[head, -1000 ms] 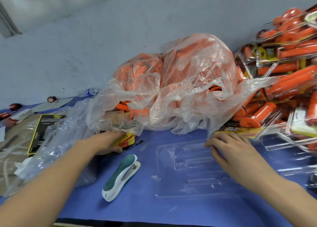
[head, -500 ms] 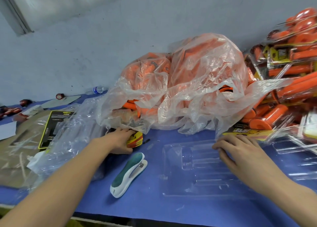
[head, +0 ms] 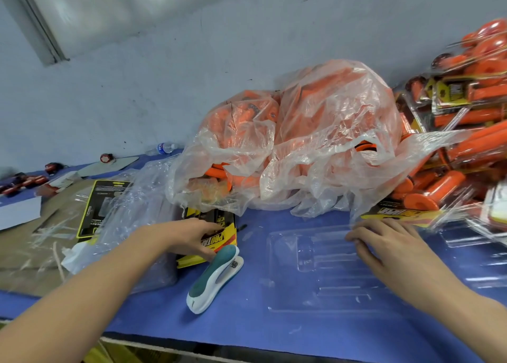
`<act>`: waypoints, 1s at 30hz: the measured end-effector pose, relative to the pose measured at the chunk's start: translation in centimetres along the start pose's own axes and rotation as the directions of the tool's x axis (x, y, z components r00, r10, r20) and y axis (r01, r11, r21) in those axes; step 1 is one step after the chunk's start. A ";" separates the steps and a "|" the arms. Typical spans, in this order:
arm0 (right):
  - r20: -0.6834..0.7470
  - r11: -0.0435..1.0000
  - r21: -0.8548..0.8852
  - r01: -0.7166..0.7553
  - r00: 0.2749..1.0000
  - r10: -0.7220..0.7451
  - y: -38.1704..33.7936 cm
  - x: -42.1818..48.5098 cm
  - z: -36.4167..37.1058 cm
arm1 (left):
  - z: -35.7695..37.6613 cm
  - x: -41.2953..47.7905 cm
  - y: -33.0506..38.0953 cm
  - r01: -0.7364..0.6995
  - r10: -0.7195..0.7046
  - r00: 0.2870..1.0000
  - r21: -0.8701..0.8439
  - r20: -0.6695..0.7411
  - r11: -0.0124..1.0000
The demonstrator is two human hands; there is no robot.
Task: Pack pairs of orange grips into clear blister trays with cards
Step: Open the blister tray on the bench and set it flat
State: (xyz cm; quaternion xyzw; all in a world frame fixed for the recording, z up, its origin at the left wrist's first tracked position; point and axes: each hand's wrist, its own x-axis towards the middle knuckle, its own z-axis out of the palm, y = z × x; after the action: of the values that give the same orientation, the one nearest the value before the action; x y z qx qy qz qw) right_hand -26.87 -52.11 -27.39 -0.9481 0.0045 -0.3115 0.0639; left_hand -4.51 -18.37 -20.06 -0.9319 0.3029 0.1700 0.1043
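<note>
Blue table (head: 247, 324), wall behind. Left hand (head: 189, 238) holds a yellow-and-black card (head: 223, 238), fingers across its top, thumb at its near edge; the card's far end lies under the edge of a bag (head: 329, 132). Teal-and-white stapler (head: 215, 279) lies on the table, its far end against the card's near corner. Right hand (head: 389, 250) rests flat, fingers straight, on the far right part of a clear tray (head: 307, 275). The bag, thin and crumpled, is full of orange grips (head: 216, 171). Right of it, a heap of packed trays (head: 466, 121). Far left, a second card (head: 101, 206) partly under loose plastic (head: 137, 198); a water bottle (head: 164, 148) by the wall.
</note>
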 end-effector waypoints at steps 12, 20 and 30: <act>0.004 1.000 0.000 0.012 1.000 -0.012 0.0 0.2 0.0 | -0.7 -0.5 -0.3 -0.020 0.020 1.000 -0.073 -0.008 0.997; 0.060 0.997 0.067 -0.028 0.998 0.023 -1.0 0.3 -1.2 | -0.9 -0.5 -0.6 -0.019 0.022 1.000 -0.167 0.013 0.986; 0.200 0.766 0.623 -0.161 0.979 0.043 -7.9 2.9 -1.7 | -0.4 -1.0 -0.8 -0.128 0.123 0.990 -0.070 -0.072 0.989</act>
State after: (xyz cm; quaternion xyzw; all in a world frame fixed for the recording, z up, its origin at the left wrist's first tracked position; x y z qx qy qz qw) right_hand -25.76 -44.66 -23.30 -0.8923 -0.0550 -0.2069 0.3973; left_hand -4.65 -17.35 -19.22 -0.9195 0.3579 0.1555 0.0484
